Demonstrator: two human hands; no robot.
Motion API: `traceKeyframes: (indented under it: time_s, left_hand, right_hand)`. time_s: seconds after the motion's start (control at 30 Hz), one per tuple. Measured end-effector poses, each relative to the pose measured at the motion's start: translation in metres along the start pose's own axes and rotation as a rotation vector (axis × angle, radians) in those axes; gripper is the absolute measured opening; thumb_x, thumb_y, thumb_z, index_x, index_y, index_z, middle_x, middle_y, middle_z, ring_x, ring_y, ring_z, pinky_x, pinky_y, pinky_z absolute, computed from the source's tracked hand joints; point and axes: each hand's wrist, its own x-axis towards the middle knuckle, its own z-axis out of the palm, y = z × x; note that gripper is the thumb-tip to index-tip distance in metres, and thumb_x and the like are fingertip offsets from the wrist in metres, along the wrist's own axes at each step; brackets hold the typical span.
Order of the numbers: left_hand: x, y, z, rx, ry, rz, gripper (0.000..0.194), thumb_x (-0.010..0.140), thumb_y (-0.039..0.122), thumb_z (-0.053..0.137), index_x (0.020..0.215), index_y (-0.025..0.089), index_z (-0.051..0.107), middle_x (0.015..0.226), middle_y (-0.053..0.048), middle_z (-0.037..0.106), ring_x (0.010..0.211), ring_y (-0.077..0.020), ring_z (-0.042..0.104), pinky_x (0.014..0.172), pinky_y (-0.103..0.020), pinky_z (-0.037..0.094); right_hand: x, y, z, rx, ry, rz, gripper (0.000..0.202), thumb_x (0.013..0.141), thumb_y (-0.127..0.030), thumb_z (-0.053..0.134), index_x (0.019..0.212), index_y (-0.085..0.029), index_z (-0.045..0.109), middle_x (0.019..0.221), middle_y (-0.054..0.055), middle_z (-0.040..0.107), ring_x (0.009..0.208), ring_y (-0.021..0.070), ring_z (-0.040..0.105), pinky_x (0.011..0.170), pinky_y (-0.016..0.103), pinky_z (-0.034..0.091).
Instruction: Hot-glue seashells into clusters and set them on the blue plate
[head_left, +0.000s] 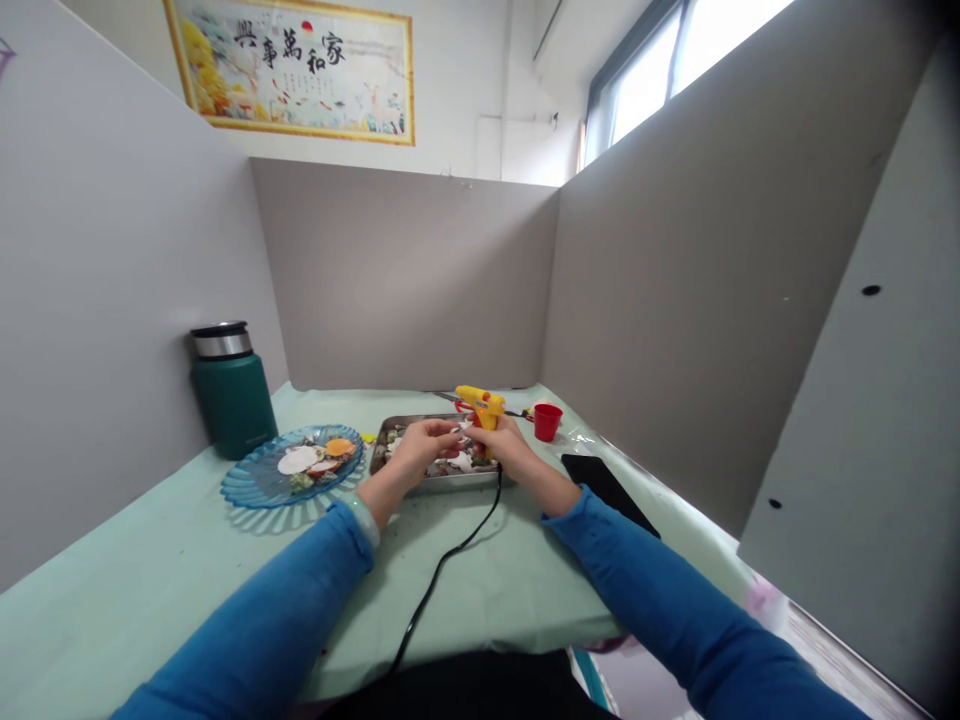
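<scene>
A yellow glue gun (480, 400) with a black cord points up and to the left over a metal tray (439, 484). My right hand (501, 442) is wrapped round its handle. Just left of it, over the same tray, my left hand (426, 447) has its fingers pinched together; whatever lies between the fingertips is too small to make out. The two hands' fingertips are close together. Inside the tray are several white and dark small pieces (463, 462), partly hidden by the hands.
On the left, a blue glass plate (244, 487) holds white and orange round pieces, with a green bottle (234, 400) behind it. A red cup (547, 422) and a black flat object (609, 492) are on the right. The cord (442, 562) runs to the front edge; grey partitions surround the table.
</scene>
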Motion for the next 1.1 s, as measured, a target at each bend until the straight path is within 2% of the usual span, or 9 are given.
traceKeyframes:
  time_s: [0.2, 0.43, 0.57, 0.77, 1.1]
  left_hand:
    - [-0.0034, 0.0037, 0.0017, 0.025, -0.011, -0.016, 0.021, 0.068, 0.020, 0.084, 0.080, 0.010, 0.071, 0.074, -0.007, 0.072, 0.062, -0.0140, 0.068, 0.063, -0.026, 0.057]
    - [-0.0021, 0.0060, 0.0023, 0.055, -0.052, -0.167, 0.017, 0.083, 0.023, 0.071, 0.077, 0.008, 0.067, 0.069, -0.012, 0.072, 0.056, -0.0146, 0.068, 0.055, -0.024, 0.056]
    - [-0.0024, 0.0067, 0.0032, 0.035, -0.050, -0.175, 0.015, 0.087, 0.021, 0.067, 0.079, 0.008, 0.066, 0.071, -0.013, 0.072, 0.055, -0.0147, 0.068, 0.053, -0.023, 0.055]
    - [-0.0048, 0.0074, 0.0026, 0.020, -0.074, -0.181, 0.014, 0.081, 0.020, 0.074, 0.082, 0.009, 0.065, 0.065, -0.009, 0.070, 0.055, -0.0136, 0.067, 0.054, -0.022, 0.054]
    - [-0.0026, 0.0026, 0.0014, 0.040, -0.033, -0.082, 0.016, 0.075, 0.014, 0.078, 0.077, 0.010, 0.063, 0.066, -0.006, 0.069, 0.059, -0.0135, 0.068, 0.059, -0.023, 0.056]
  right_hand:
    - [0.0001, -0.0001, 0.0000, -0.036, 0.008, 0.003, 0.027, 0.066, -0.026, 0.070, 0.088, -0.019, 0.056, 0.057, -0.006, 0.053, 0.046, 0.0085, 0.048, 0.043, 0.021, 0.040]
    - [-0.0007, -0.0005, -0.0008, -0.049, -0.010, 0.005, 0.029, 0.065, -0.028, 0.070, 0.089, -0.018, 0.056, 0.055, -0.006, 0.053, 0.044, 0.0092, 0.050, 0.044, 0.021, 0.041]
    - [0.0002, 0.0008, -0.0013, -0.035, -0.014, 0.004, 0.029, 0.065, -0.027, 0.070, 0.089, -0.018, 0.056, 0.057, -0.006, 0.054, 0.045, 0.0087, 0.049, 0.044, 0.021, 0.041]
    - [-0.0002, -0.0006, -0.0010, -0.045, -0.024, 0.026, 0.027, 0.066, -0.025, 0.069, 0.089, -0.017, 0.057, 0.056, -0.006, 0.053, 0.045, 0.0084, 0.049, 0.044, 0.021, 0.041]
    - [-0.0006, -0.0011, -0.0013, -0.065, -0.053, 0.015, 0.025, 0.067, -0.025, 0.071, 0.086, -0.018, 0.057, 0.057, -0.005, 0.053, 0.047, 0.0084, 0.049, 0.044, 0.020, 0.040]
